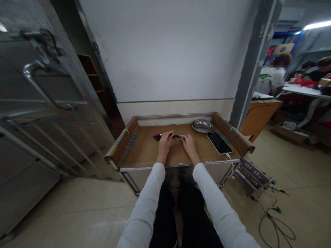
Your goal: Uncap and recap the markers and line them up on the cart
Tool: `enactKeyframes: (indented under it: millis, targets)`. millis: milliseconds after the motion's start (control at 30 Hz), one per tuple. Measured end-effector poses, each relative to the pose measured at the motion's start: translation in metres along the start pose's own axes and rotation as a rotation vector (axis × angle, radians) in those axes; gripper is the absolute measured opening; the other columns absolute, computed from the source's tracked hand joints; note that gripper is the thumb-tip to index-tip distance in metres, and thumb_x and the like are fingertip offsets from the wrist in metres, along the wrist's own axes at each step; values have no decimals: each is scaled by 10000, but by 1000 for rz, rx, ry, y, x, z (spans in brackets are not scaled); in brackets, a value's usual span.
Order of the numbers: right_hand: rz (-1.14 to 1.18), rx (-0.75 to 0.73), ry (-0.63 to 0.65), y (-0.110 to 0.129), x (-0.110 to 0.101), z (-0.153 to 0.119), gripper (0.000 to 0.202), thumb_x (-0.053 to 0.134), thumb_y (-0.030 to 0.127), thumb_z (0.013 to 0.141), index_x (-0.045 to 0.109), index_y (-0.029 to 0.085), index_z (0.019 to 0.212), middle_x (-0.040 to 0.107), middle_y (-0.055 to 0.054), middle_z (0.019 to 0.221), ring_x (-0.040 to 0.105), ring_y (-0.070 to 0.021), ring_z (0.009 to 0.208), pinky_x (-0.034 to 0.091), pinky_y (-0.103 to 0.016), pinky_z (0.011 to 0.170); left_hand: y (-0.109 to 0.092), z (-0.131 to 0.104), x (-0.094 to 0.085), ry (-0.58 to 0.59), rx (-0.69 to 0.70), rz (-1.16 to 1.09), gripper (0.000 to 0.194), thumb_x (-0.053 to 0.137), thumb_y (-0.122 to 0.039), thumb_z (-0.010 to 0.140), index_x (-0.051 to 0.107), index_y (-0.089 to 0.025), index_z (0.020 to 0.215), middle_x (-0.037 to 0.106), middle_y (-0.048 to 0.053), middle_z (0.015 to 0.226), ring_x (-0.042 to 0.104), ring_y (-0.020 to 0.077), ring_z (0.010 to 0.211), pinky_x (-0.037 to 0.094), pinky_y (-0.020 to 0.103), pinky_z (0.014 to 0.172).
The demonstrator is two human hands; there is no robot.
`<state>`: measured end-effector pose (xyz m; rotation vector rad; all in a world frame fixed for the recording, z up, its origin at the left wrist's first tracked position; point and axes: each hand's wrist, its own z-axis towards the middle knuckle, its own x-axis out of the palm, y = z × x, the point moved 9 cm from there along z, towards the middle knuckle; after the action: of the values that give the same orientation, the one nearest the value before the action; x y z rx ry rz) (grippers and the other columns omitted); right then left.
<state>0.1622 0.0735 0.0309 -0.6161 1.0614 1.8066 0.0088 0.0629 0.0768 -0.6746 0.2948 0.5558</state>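
Observation:
Both hands are over the cardboard lining (144,151) of a small cart. My left hand (165,139) is closed, its fingertips pinching one end of a dark pen (178,136). The pen's silvery other end is between the fingertips of my right hand (189,143), also closed. It lies level between the two hands, partly hidden by the fingers. Just left of my left hand lie a red pen (156,135) and dark pens (156,138), partly covered by that hand; how many dark ones I cannot tell.
A round metal dish (202,126) sits at the back right, with a phone (219,143) on a white cable in front. A metal door (51,113) stands left. On the floor at right are a power strip unit (254,177) and loose cables (276,224). People sit beyond.

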Motion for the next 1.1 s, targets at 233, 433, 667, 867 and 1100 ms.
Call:
enactKeyframes:
  millis: [233,433,667,867,1100]
  targets:
    - [12,-18,-18,-2,4,0,212,450,198,906,660,175,924,616,-94,962,517,-213,926,382,-312,839,2,0,2,1,14,-35,280,455,-318,927,590,-215,1149,636,63,997,611,153,892,492,302,839]
    - [11,3,-22,-6,5,1,208,455,196,907,660,169,926,615,-100,956,513,-213,909,378,-313,822,-4,0,-7,-69,21,-50,272,429,-314,936,577,-190,1128,626,84,1028,601,162,938,493,303,838]
    - [46,39,-58,-9,0,1,203,447,202,909,645,157,918,603,-103,967,514,-206,902,377,-301,824,5,0,-18,-174,-55,-32,202,437,-276,931,576,-176,1039,617,84,1009,588,169,955,472,327,885]
    - [208,92,-192,-18,-12,-1,206,413,202,908,615,163,894,585,-96,941,527,-199,908,402,-300,832,10,-2,24,196,-45,-19,78,512,-196,883,584,-177,905,607,50,913,590,158,859,485,293,810]
    - [539,150,-288,-33,-14,0,190,471,284,857,618,164,853,592,-78,882,549,-173,800,444,-305,788,-5,-7,41,382,60,173,135,498,-149,866,603,-169,949,607,80,1026,567,200,990,443,363,912]
